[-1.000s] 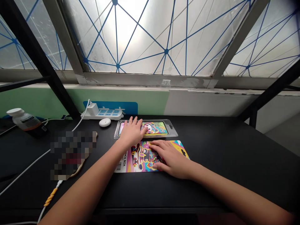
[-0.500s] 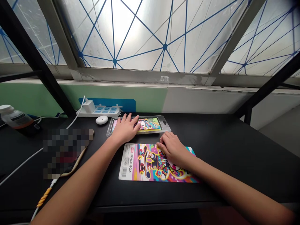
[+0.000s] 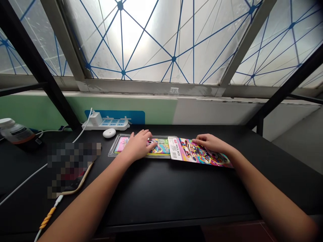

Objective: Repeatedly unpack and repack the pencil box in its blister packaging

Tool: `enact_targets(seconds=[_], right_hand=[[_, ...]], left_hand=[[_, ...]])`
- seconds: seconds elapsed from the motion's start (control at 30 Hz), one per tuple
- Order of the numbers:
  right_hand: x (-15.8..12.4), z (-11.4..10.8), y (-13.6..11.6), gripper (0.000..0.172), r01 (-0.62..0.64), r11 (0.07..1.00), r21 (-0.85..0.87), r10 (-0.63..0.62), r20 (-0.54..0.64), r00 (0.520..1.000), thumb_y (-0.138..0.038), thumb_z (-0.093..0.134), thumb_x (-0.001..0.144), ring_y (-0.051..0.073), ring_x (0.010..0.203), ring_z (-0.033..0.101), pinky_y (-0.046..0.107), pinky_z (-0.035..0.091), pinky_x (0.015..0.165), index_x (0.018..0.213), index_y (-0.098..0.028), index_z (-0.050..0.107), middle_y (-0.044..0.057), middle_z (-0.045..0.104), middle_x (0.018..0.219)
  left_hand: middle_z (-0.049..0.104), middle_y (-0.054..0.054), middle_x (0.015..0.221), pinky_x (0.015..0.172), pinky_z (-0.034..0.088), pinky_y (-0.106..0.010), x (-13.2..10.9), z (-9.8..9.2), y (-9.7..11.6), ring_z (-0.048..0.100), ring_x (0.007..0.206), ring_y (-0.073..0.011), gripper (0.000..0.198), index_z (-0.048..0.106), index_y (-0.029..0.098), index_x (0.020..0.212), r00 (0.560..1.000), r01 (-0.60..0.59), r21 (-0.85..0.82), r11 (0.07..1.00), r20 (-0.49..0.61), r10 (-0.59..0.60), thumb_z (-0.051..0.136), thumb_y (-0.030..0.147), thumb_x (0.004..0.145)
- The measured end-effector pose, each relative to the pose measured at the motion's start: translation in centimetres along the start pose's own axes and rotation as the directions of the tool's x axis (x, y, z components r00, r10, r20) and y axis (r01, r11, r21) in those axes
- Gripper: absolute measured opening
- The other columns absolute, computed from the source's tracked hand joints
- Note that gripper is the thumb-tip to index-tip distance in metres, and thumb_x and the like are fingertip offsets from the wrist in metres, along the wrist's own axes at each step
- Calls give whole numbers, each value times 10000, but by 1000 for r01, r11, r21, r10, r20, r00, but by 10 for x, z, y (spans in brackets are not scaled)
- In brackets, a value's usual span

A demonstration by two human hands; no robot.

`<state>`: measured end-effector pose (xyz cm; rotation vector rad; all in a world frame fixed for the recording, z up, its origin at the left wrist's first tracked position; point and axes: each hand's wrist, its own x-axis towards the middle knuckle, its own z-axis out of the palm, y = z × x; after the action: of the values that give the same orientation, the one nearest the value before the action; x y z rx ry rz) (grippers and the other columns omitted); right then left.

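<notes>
A colourful pencil box lies in a clear plastic blister tray near the back of the desk. My left hand rests over it, fingers and thumb apart, hiding its middle. To the right is a bright printed card with "PENCIL BOX" on its white left end. That end overlaps the tray's right end. My right hand has thumb and fingers closed at the card's upper edge and covers part of its right half.
Behind my left hand stand a white power strip and a small white rounded case. A bottle and a blurred-out item with cables lie on the left. Black frame bars rise at both sides.
My right hand has moved the card away from me and to the right, against the tray. The tray has shifted slightly left under my left hand. The view has tilted up a little.
</notes>
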<state>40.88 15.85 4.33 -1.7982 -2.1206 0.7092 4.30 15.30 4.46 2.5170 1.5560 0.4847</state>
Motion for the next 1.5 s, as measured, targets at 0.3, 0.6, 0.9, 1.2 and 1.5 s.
enact_targets(seconds=[0.3,0.6,0.9,1.2,1.5], right_hand=[[0,40,-43,478,103,995,5,-101,-134,986,-656,539,876,226,902,634,329,476,762,1047,-237,692,52,717,1033],[-2,14,-20,495,45,996,79,-47,23,999,-681,585,829,193,751,622,281,440,610,949,-226,738,33,729,878],[-4,8,-21,489,43,991,126,-42,-14,999,-670,610,822,228,838,648,312,470,676,955,-220,745,45,741,917],[-9,1,-23,458,6,996,85,4,-114,994,-649,654,787,257,888,671,332,481,734,944,-231,758,45,760,952],[-9,31,-47,450,22,997,70,-16,-89,996,-643,581,843,240,845,657,330,485,706,943,-229,726,44,748,938]], left_hand=[[414,-100,1570,1164,191,-626,-2,4,-2,316,1469,-327,569,479,286,1438,992,-50,5,999,113,50,371,599,975],[442,-86,1553,1153,216,-616,-2,3,-4,352,1449,-331,572,499,315,1439,988,-100,-9,995,118,100,349,610,972],[473,-96,1530,1150,229,-587,-1,3,-5,394,1422,-306,581,510,311,1431,985,-122,8,993,124,120,326,623,977],[473,-85,1530,1148,219,-631,-2,0,1,387,1425,-311,561,503,296,1428,988,-78,1,997,132,77,354,595,978],[523,-104,1484,1164,171,-654,-7,8,24,407,1412,-295,437,553,258,1349,996,-64,-126,990,49,70,420,476,993]])
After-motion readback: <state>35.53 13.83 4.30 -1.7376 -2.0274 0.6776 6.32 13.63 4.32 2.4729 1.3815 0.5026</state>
